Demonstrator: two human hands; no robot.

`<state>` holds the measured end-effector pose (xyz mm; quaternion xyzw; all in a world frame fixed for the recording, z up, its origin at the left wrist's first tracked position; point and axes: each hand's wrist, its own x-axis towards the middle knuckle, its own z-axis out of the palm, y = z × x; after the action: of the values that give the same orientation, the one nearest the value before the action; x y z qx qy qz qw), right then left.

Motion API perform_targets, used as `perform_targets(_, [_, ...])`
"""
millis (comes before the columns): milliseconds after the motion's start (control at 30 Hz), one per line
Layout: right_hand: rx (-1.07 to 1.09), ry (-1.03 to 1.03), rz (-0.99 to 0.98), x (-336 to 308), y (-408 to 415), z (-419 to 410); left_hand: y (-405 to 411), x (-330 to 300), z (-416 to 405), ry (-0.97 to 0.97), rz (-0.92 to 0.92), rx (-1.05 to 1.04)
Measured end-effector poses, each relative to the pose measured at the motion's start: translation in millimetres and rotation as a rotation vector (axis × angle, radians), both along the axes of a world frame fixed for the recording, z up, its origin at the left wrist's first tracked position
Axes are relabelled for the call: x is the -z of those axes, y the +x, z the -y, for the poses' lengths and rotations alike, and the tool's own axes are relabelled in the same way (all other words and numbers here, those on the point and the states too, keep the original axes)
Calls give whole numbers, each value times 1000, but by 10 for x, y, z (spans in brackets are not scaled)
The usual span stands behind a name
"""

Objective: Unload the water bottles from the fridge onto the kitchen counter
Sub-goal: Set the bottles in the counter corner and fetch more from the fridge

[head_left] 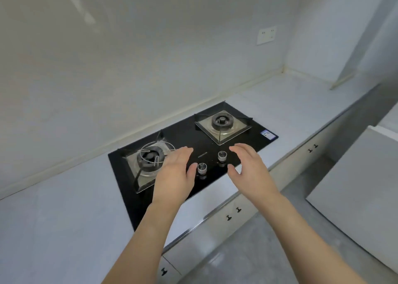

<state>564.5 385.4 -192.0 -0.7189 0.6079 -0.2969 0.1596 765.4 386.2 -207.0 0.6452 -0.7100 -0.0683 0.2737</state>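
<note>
Both my hands are stretched out above the kitchen counter (60, 208), over the front of a black gas hob (187, 137). My left hand (175, 173) is open, palm down, fingers together, holding nothing. My right hand (249, 169) is open too, fingers slightly curled and thumb apart, empty. No water bottle is in view. A white appliance (361, 189), possibly the fridge, stands at the right edge with its front shut.
The hob has two burners (150, 157) (222, 121) and two silver knobs (202, 168) (222, 156) between my hands. A wall socket (266, 35) sits on the back wall. Cabinet doors with dark handles (233, 213) run below the counter. Grey floor (258, 251) lies at the lower right.
</note>
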Motion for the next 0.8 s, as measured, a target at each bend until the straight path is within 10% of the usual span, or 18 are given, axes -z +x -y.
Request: perform_targets(800, [536,61,-18,118,-3216,293,-3449,25,1360,30,14,587])
